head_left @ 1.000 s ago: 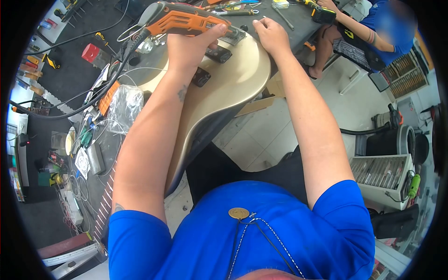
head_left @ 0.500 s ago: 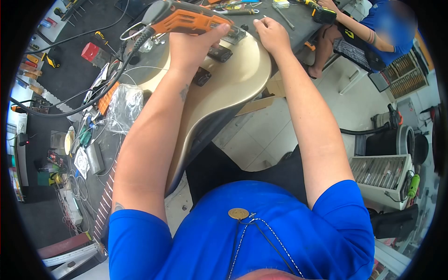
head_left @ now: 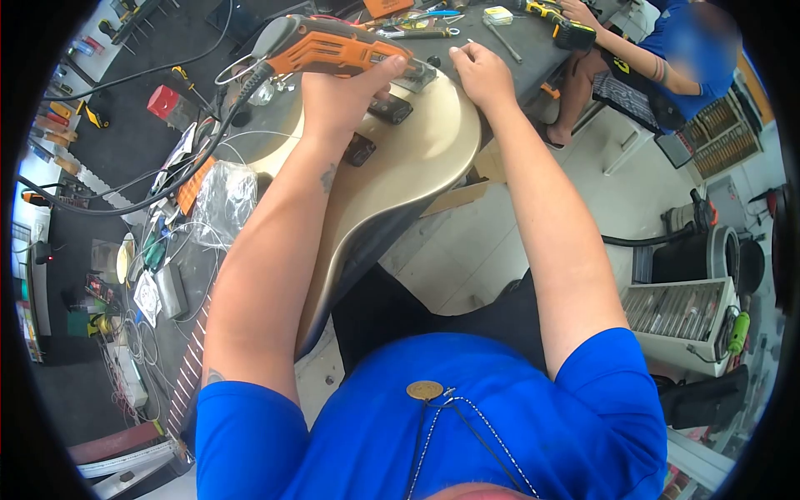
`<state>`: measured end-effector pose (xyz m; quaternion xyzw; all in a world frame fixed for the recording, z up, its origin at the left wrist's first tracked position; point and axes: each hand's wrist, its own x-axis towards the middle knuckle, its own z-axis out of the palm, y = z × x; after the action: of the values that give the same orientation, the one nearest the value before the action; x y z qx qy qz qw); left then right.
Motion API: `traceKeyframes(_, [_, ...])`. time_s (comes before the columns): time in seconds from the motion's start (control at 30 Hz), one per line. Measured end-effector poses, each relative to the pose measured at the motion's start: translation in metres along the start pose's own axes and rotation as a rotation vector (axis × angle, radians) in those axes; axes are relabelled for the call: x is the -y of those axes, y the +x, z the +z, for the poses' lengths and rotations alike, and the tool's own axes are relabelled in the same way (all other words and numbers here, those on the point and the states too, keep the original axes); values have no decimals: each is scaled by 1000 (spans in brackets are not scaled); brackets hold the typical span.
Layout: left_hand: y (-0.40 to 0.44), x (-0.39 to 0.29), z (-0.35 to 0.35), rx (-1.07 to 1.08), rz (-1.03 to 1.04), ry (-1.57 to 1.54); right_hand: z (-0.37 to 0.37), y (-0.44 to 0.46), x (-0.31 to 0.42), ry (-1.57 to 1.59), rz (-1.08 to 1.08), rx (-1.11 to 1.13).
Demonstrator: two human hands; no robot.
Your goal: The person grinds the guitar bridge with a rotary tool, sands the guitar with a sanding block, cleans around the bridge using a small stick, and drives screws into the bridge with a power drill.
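A cream-gold electric guitar body (head_left: 425,154) lies on the bench, its fretted neck (head_left: 187,367) running toward the lower left. Two black pickups (head_left: 390,109) sit on it. My left hand (head_left: 342,96) is closed around an orange and grey corded power tool (head_left: 329,48), whose front end is over the metal bridge (head_left: 417,79) at the guitar's far end. My right hand (head_left: 485,77) is beside the guitar's far right edge, fingers pinched together. A small pale tip shows at its fingertips, too little to name.
Behind the guitar lie a wrench (head_left: 429,34) and a screwdriver (head_left: 502,40). Clear plastic wrap (head_left: 225,202) and loose cables are to the left. The tool's black cord (head_left: 179,187) loops across the left side. Another person (head_left: 696,58) sits at far right near a yellow drill (head_left: 571,33).
The view has shifted slightly. The power tool's front end and both hands appear a little lower in the picture. Both grips look the same.
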<state>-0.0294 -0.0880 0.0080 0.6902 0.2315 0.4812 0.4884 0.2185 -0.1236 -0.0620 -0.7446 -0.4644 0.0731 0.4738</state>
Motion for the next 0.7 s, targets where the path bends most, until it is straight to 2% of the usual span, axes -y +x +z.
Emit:
traceKeyframes(0.2, [0, -3, -1, 18, 19, 1, 2, 1, -1, 9, -1, -10])
traceKeyframes(0.4, [10, -1, -9, -242, 39, -44, 1, 0, -2, 15, 0, -8])
traceKeyframes(0.53, [20, 12, -28, -357, -110, -440, 2, 3, -3, 6, -5, 1])
traceKeyframes(0.57, [20, 6, -30, -440, -267, -473, 2, 2, -3, 7, 2, 4])
traceKeyframes(0.7, [28, 16, -48, -608, -398, -731, 3, 4, -5, -26, -14, -11])
